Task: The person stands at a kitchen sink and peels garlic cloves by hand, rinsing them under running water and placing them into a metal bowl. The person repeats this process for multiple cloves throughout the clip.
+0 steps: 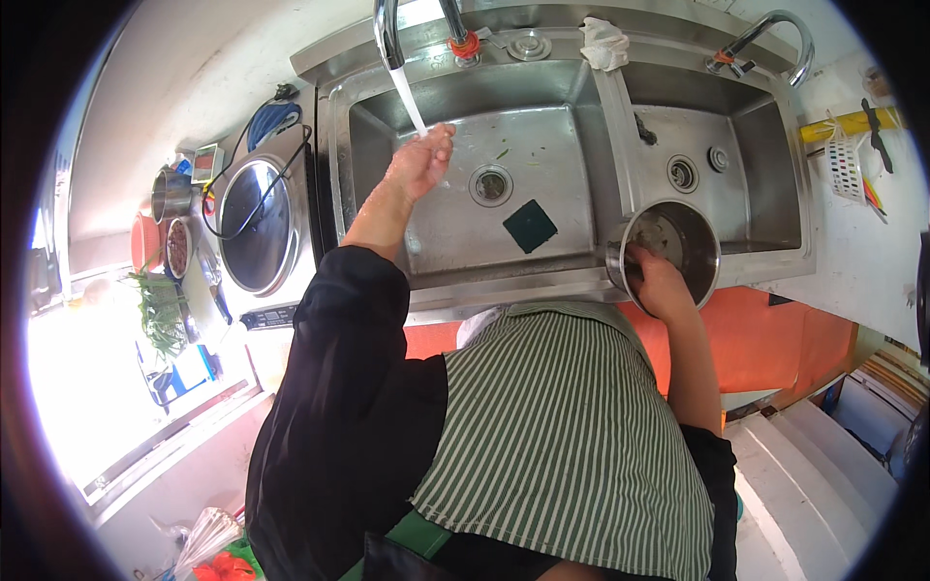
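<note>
My left hand [425, 161] is under the stream of water [409, 102] from the left chrome faucet [387, 36]. Its fingers are loosely curled and I see nothing in them. A dark green scouring pad [530, 226] lies flat on the floor of the large steel sink basin [450, 232], below and right of the drain [491, 185]. My right hand [661, 283] grips the near left rim of a stainless steel pot [706, 254], partly reaching inside it. The pot is at the sink's front edge, by the divider between the basins; its mouth faces me.
A second faucet [770, 25] arches over the smaller right basin [770, 174]. On the divider's back end sits a white cloth [604, 45]. An induction cooker [254, 225] with a cord across it stands at left. A perforated white basket [845, 167] hangs at right.
</note>
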Motion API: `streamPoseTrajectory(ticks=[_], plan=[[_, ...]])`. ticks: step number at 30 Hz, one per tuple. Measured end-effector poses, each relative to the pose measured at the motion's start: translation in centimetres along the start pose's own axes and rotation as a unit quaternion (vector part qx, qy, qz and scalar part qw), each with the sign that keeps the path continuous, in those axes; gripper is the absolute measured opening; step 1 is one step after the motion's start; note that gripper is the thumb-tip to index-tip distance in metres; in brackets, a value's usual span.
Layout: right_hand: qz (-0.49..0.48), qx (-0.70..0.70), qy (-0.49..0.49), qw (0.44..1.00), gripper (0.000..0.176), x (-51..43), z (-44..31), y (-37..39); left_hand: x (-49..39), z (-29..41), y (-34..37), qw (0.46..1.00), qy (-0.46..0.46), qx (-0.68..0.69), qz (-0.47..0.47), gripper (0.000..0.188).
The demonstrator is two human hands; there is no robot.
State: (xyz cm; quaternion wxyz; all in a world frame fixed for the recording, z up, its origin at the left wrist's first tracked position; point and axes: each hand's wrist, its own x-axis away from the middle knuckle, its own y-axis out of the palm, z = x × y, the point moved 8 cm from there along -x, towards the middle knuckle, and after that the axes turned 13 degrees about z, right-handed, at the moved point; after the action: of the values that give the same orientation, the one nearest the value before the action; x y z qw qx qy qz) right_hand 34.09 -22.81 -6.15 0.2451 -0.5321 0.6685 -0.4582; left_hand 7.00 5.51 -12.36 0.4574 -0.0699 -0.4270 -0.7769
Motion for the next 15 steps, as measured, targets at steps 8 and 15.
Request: streamPoseTrajectory(ticks=[8,15], plan=[[0.065,-0.018,0.032,0.997,0.037,-0.1,-0.5,-2.1,1.5,0.5,1.5,0.985,0.033,-0.012,0.168,0.024],[0.093,-0.012,0.042,0.995,0.036,0.5,0.4,-2.3,2.7,1.4,2.8,0.987,0.035,-0.04,0.151,0.017]])
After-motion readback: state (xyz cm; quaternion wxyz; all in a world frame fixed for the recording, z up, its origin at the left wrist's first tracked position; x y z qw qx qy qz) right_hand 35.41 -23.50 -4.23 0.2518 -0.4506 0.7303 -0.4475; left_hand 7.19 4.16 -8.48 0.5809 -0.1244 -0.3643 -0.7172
